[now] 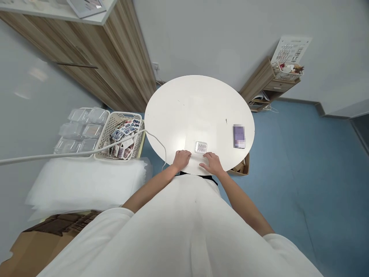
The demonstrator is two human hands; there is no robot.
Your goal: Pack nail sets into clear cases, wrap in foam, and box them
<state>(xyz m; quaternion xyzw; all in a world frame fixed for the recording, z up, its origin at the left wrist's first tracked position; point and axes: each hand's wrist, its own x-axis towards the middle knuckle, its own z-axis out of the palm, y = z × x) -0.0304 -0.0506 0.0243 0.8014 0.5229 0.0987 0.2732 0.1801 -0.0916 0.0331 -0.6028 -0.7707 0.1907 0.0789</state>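
A small clear plastic case (201, 147) with rows of pinkish nail-like pieces lies near the front edge of the round white table (198, 100). My left hand (182, 160) rests on the tabletop at the left, just below the case, with its fingers bent and close together. Whether a thin, clear item sits in those fingers is too faint to tell. To the right, my right hand (213, 164) is open, thumb and fingers apart, its fingertips by the case's lower right corner. A gap separates the two hands.
A purple and white packet (239, 136) lies at the table's right. On the left stand a basket of printed cards (140, 127), stacked clear boxes (72, 130) and white sheets (86, 182). A white cable (127, 139) crosses to the table's left edge. Beneath the right side sits a cardboard box (246, 165).
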